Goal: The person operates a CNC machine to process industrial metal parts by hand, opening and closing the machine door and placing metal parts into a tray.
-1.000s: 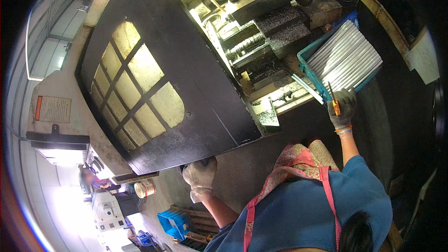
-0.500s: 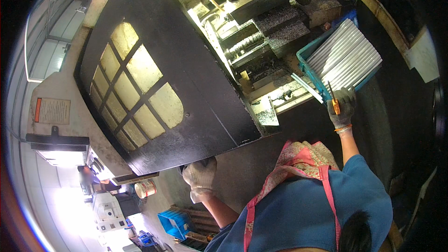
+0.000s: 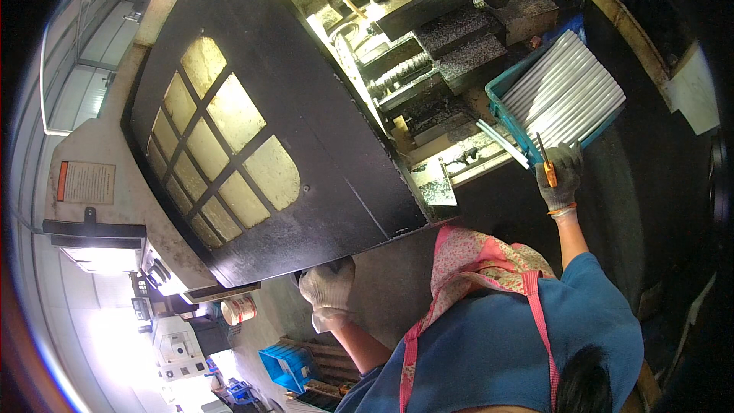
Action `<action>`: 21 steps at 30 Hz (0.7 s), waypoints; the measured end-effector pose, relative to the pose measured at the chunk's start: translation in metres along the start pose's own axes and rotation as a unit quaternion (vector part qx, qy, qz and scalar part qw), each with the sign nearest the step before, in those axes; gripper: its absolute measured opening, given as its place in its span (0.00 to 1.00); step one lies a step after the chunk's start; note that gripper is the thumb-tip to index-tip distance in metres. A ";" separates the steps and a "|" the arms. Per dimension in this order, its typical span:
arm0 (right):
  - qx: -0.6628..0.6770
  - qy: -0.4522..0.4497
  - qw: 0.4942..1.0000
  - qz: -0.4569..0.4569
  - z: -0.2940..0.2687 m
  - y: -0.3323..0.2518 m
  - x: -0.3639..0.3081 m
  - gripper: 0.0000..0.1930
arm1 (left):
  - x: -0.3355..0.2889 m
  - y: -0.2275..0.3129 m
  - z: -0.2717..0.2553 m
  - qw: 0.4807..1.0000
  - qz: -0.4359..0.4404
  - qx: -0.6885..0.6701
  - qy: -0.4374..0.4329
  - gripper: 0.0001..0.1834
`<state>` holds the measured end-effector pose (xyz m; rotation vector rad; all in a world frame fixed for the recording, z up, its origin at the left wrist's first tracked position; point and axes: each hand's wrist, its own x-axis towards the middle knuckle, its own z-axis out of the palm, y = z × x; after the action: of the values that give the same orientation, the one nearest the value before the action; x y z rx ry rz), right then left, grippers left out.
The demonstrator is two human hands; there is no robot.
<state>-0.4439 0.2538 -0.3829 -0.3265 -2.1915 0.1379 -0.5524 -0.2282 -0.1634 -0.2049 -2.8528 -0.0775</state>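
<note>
My right hand (image 3: pixel 562 176), in a grey-coated glove with an orange band at the wrist, is closed around an orange-handled tool (image 3: pixel 550 174) with a thin dark shaft pointing up. It is at the near edge of a teal crate (image 3: pixel 521 140) heaped with long silvery rods (image 3: pixel 566 92). A couple of rods (image 3: pixel 503 144) lie apart, beside the crate's left side. My left hand (image 3: pixel 327 287), in a pale glove with a dark coating, is curled at the lower edge of a big black machine door (image 3: pixel 321 206); its fingertips are hidden.
Right of the door, the machine's open interior (image 3: pixel 459 38) shows chip-covered steps and a ridged hose. A tub (image 3: pixel 238 310), a blue crate (image 3: pixel 287 367) and a wooden pallet (image 3: pixel 336 363) are on the floor at lower left. A lit panel (image 3: pixel 107 256) sits left of the door.
Both hands and the door look unmoved. My patterned apron has swung up and left toward the door's corner. A blurred figure near the far-left machine no longer shows.
</note>
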 end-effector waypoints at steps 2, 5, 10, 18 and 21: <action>0.000 -0.002 1.000 -0.006 0.000 0.000 0.000 0.15 | 0.000 0.000 0.000 1.000 -0.003 0.004 -0.002 0.20; -0.001 -0.003 1.000 -0.006 -0.001 -0.001 0.001 0.14 | 0.001 0.000 0.001 1.000 -0.003 0.007 -0.003 0.20; 0.010 0.005 1.000 -0.004 0.000 0.002 -0.002 0.15 | 0.000 -0.002 0.002 1.000 -0.018 0.013 -0.019 0.19; -0.004 -0.048 0.999 -0.001 0.017 0.018 -0.028 0.24 | 0.000 -0.001 0.002 1.000 -0.001 0.011 -0.002 0.18; 0.002 -0.044 0.999 0.006 0.014 0.014 -0.023 0.23 | 0.000 -0.001 0.001 1.000 -0.008 0.012 -0.017 0.18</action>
<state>-0.4395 0.2610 -0.4119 -0.3377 -2.2757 0.1665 -0.5525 -0.2292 -0.1641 -0.1806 -2.8881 -0.0429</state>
